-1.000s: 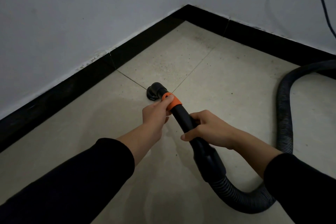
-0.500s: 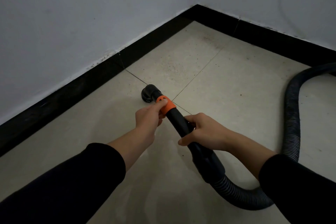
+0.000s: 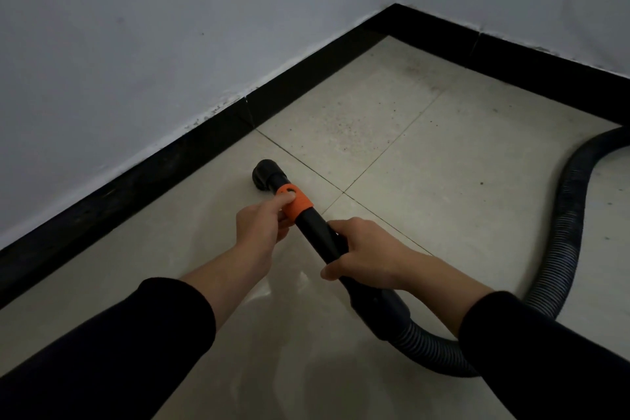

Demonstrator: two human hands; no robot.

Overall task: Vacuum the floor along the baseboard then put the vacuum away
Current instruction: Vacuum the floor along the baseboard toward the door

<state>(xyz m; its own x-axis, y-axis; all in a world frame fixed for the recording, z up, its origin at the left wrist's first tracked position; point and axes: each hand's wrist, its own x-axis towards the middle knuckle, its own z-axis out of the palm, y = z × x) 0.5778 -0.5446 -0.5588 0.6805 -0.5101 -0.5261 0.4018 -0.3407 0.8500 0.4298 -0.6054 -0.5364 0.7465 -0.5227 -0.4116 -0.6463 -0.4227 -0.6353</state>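
A black vacuum wand point(image 3: 317, 232) with an orange collar point(image 3: 296, 203) points down-left at the beige tiled floor point(image 3: 426, 174). Its round black nozzle point(image 3: 264, 176) sits on the floor a short way from the black baseboard point(image 3: 211, 143) on the left wall. My left hand point(image 3: 260, 223) grips the wand at the orange collar. My right hand point(image 3: 366, 254) grips the wand further back, above the thick cuff. The ribbed black hose point(image 3: 562, 235) loops behind my right arm and runs off to the right.
Two white walls meet in a corner point(image 3: 395, 5) ahead, both lined with black baseboard. Dark specks of dirt point(image 3: 344, 133) lie on the tile beyond the nozzle. The hose curves across the floor at right.
The nozzle has slid left across the floor toward the left baseboard, past the tile joint. Both hands kept their grip and the view shifted with them.
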